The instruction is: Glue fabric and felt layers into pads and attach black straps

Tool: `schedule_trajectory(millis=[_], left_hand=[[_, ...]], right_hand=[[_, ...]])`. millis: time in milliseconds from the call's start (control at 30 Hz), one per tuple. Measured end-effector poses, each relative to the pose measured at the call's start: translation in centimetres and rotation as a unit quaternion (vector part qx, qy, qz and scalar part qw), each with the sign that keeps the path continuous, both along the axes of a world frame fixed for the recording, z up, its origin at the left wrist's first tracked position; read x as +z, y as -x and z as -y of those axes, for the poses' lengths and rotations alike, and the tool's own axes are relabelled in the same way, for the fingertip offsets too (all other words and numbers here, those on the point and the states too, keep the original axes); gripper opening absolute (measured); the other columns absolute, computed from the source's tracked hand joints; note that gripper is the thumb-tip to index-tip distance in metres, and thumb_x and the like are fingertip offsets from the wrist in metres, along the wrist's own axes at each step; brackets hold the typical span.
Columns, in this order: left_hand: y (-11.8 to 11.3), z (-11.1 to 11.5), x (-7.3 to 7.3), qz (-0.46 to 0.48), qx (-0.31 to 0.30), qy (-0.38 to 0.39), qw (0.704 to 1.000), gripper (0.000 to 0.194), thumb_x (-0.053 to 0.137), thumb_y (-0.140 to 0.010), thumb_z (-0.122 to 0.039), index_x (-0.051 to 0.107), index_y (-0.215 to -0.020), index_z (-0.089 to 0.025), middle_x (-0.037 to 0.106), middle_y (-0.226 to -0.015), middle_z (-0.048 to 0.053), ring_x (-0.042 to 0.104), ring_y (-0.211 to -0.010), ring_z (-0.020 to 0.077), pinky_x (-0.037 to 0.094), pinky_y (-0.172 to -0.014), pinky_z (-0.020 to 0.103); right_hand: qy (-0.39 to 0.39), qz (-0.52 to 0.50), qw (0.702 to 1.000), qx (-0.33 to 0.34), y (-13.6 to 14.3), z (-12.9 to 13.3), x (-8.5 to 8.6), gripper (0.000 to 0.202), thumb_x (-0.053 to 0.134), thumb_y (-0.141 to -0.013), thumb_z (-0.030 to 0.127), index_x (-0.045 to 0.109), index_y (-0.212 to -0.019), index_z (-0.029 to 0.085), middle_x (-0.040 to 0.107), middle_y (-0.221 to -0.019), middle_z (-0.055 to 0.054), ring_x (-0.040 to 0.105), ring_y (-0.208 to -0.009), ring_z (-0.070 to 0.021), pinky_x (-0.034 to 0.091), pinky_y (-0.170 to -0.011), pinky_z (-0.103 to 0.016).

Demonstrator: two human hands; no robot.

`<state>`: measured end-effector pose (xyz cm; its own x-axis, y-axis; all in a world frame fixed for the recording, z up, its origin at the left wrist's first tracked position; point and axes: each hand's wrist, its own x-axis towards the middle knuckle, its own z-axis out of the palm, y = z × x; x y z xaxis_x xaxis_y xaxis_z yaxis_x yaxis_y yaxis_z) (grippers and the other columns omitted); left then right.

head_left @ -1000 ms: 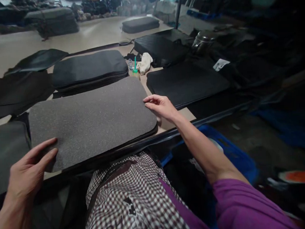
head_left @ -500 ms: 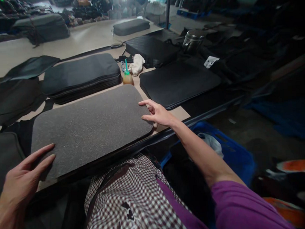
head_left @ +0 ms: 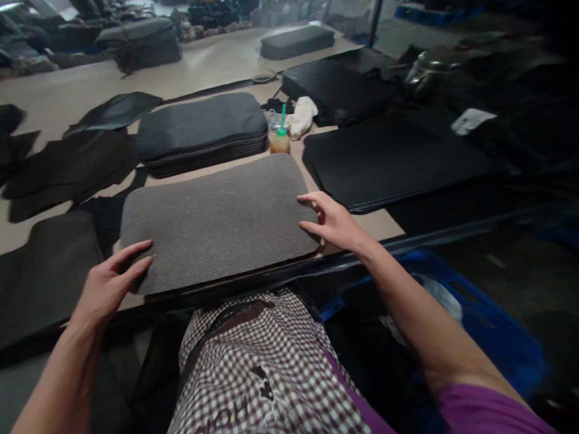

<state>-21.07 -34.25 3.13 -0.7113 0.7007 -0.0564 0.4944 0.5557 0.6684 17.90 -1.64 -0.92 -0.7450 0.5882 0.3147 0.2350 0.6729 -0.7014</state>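
A grey, speckled, flat panel with rounded corners [head_left: 218,226] lies along the near edge of the table; it looks like foam or felt. My left hand [head_left: 113,277] grips its left end, thumb and forefinger on top, other fingers mostly hidden at the edge. At the right end, my right hand [head_left: 330,222] holds the panel the same way, some fingertips tucked down by the side. Behind the panel sits a stack of black rounded panels [head_left: 203,128]. A small bottle with a green nozzle [head_left: 280,140] stands beside that stack, next to a crumpled white cloth [head_left: 302,117].
More black flat pieces [head_left: 392,159] lie on the right of the table, with a metal pot [head_left: 424,73] behind. Dark sheets [head_left: 73,164] spread over the left side. A blue crate [head_left: 483,324] stands below the table edge at right.
The view has turned left, so everything on the table appears further right. Both hands stay at the ends of the grey panel.
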Motion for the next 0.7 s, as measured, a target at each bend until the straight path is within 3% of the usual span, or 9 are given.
schedule_trajectory(millis=[133, 200, 233, 333, 433, 533, 700], left_hand=[[0.2, 0.0, -0.2, 0.022, -0.055, -0.067, 0.996, 0.062, 0.077, -0.081, -0.061, 0.074, -0.130, -0.024, 0.074, -0.125, 0.006, 0.067, -0.115, 0.0269, 0.054, -0.104, 0.038], [0.5, -0.3, 0.1, 0.022, -0.070, -0.077, 0.994, 0.061, 0.079, -0.080, -0.059, 0.075, -0.128, -0.021, 0.073, -0.126, 0.009, 0.066, -0.116, 0.0282, 0.052, -0.106, 0.040], [0.6, -0.4, 0.2, 0.033, -0.073, -0.080, 0.994, 0.059, 0.080, -0.080, -0.057, 0.076, -0.126, -0.020, 0.073, -0.124, 0.009, 0.067, -0.114, 0.0280, 0.053, -0.105, 0.041], [0.9, -0.6, 0.6, 0.112, -0.056, -0.102, 0.987, 0.053, 0.082, -0.081, -0.051, 0.077, -0.123, -0.019, 0.075, -0.113, 0.009, 0.069, -0.098, 0.0240, 0.056, -0.093, 0.040], [1.4, -0.5, 0.5, 0.153, -0.050, -0.120, 0.980, 0.047, 0.081, -0.083, -0.046, 0.078, -0.121, -0.018, 0.076, -0.101, 0.007, 0.067, -0.084, 0.0197, 0.056, -0.084, 0.037], [2.0, -0.3, -0.2, 0.114, -0.082, -0.112, 0.984, 0.040, 0.080, -0.084, -0.040, 0.079, -0.118, -0.018, 0.077, -0.098, 0.007, 0.067, -0.082, 0.0194, 0.055, -0.083, 0.037], [2.6, -0.3, -1.3, -0.005, -0.144, -0.119, 0.982, 0.031, 0.079, -0.084, -0.030, 0.079, -0.114, -0.019, 0.076, -0.110, 0.009, 0.068, -0.101, 0.0224, 0.051, -0.097, 0.039]], right_hand=[[-0.128, 0.026, 0.991, -0.029, 0.2, 0.6, -0.5, 0.060, 0.071, -0.088, 0.038, 0.057, -0.145, 0.026, 0.051, -0.151, -0.017, 0.053, -0.135, -0.0373, 0.044, -0.110, -0.056], [-0.199, 0.057, 0.976, -0.062, 0.3, 0.8, -0.6, 0.059, 0.070, -0.091, 0.042, 0.058, -0.145, 0.025, 0.035, -0.164, -0.021, 0.049, -0.140, -0.0420, 0.036, -0.116, -0.062], [-0.213, 0.065, 0.973, -0.059, 0.4, 1.0, -0.6, 0.053, 0.067, -0.093, 0.042, 0.060, -0.143, 0.027, 0.037, -0.164, -0.020, 0.050, -0.138, -0.0416, 0.036, -0.116, -0.061], [-0.174, 0.080, 0.981, 0.027, 0.6, 1.3, -0.8, 0.033, 0.053, -0.099, 0.038, 0.069, -0.128, 0.036, 0.062, -0.142, -0.014, 0.063, -0.123, -0.0352, 0.047, -0.107, -0.054], [-0.124, 0.102, 0.984, 0.072, 0.6, 1.3, -1.2, 0.031, 0.047, -0.099, 0.036, 0.072, -0.117, 0.041, 0.071, -0.125, -0.009, 0.068, -0.115, -0.0339, 0.053, -0.101, -0.054], [-0.126, 0.110, 0.984, 0.068, 0.5, 0.7, -1.7, 0.030, 0.050, -0.097, 0.038, 0.072, -0.116, 0.042, 0.072, -0.126, -0.008, 0.069, -0.114, -0.0347, 0.053, -0.101, -0.056], [-0.150, 0.124, 0.978, 0.070, 0.0, -0.1, -2.4, 0.031, 0.053, -0.097, 0.040, 0.067, -0.122, 0.050, 0.070, -0.130, -0.004, 0.068, -0.115, -0.0344, 0.054, -0.099, -0.056]])
